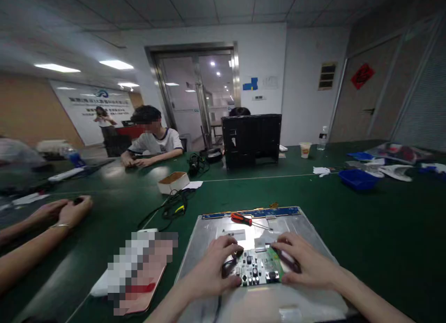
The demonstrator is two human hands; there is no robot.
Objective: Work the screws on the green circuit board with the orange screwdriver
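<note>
A green circuit board (256, 266) with several black and silver parts lies over the metal back of a flat display panel (205, 232). My left hand (211, 267) grips its left edge, thumb at the near corner and fingertips at the far corner. On the opposite edge my right hand (306, 262) holds it the same way. A red and black screwdriver (242, 219) rests on the panel beyond the board, below a narrow blue circuit strip (285, 211). Dark areas beneath both palms cannot be made out. A thin dark cable (218, 308) runs near my left wrist.
Left of the panel lie a phone-like pink item (156, 267) and a white item. Beyond are black cables (170, 204), a small open box (174, 181), a black monitor casing (251, 139) and a blue tray (358, 179). Co-workers sit at the left and far side.
</note>
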